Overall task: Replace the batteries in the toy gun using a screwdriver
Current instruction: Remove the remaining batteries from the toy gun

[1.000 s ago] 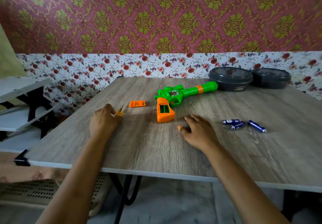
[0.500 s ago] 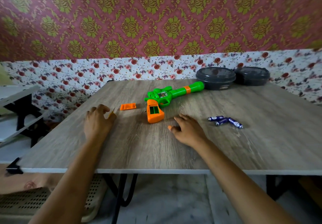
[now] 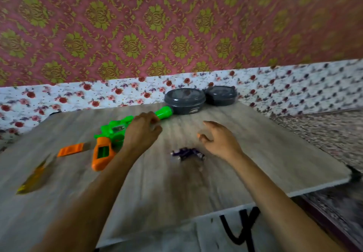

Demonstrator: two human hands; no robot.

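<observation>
The green toy gun (image 3: pixel 115 129) lies on the wooden table (image 3: pixel 176 189), its orange grip (image 3: pixel 102 154) toward me with the battery bay uncovered. The orange cover (image 3: pixel 71 149) lies just left of the grip. A yellow screwdriver (image 3: pixel 32 176) lies loose at the far left, blurred. A few dark blue batteries (image 3: pixel 186 153) lie in a cluster at the middle. My left hand (image 3: pixel 141 131) is over the gun's barrel with curled fingers, hiding it; a grip cannot be made out. My right hand (image 3: pixel 218 139) hovers beyond the batteries with relaxed fingers, holding nothing.
Two dark lidded round containers (image 3: pixel 184 100) (image 3: pixel 220 94) stand at the table's back edge, the nearer one touching the barrel tip. The table's right corner (image 3: pixel 351 173) is close by. A patterned wall rises behind the table. The whole view is motion-blurred.
My left hand has let go of the screwdriver and moved right to the gun's barrel. My right hand has lifted off the table, past the batteries. The view has swung to the right.
</observation>
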